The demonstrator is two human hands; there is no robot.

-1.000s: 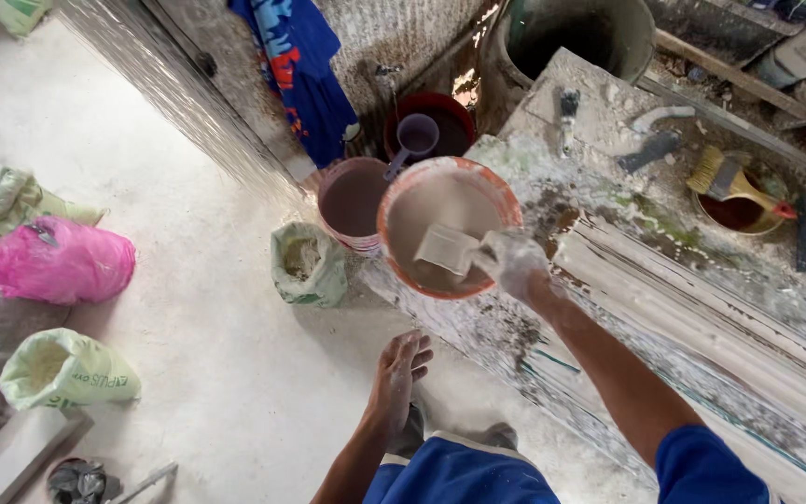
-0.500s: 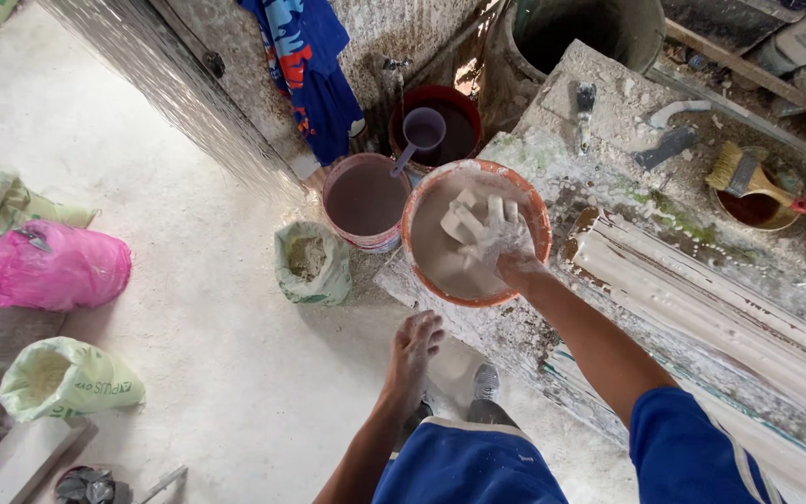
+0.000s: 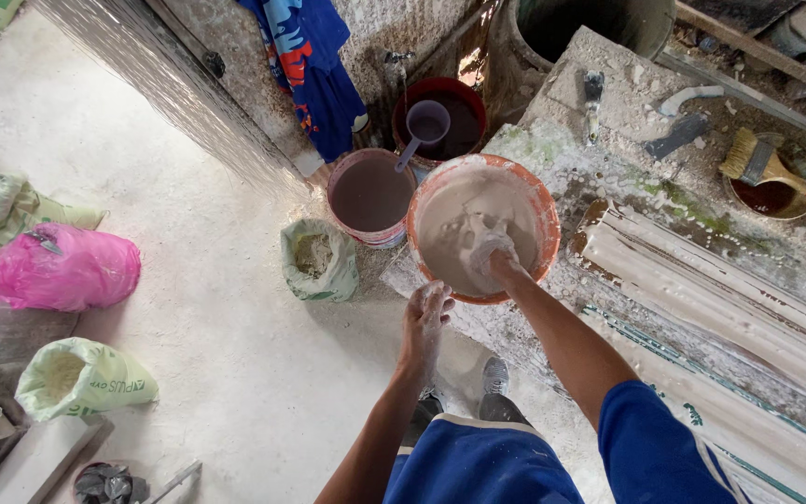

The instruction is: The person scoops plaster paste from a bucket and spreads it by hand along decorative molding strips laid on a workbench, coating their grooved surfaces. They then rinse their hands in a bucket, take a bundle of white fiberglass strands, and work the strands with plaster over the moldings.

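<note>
Right hand is down in the orange bowl, coated in pale wet plaster, fingers curled in the mix; whether it grips anything under the surface, cannot tell. The bowl sits on the near-left corner of the plaster-crusted desk, its rim hanging toward the floor side. Left hand hovers at 7 o'clock from the bowl, just below its rim, fingers loosely released and dusted white, holding nothing; whether it touches the rim, cannot tell.

At 9 o'clock from the bowl, just beside it, stands a bucket of brown water. At 11 o'clock sits a dark red bucket with a lilac ladle leaning on its edge. Lower left of the brown bucket, an open green sack of powder rests on the pale floor.

At 3 o'clock from the bowl, long white moulded strips lie along the desk. Far right, at 2 o'clock, a paintbrush lies across a small bowl of red liquid. Over on the left of the floor: a pink plastic bag and 1 more green sack at 8 o'clock. A blue cloth hangs on the wall up top.
</note>
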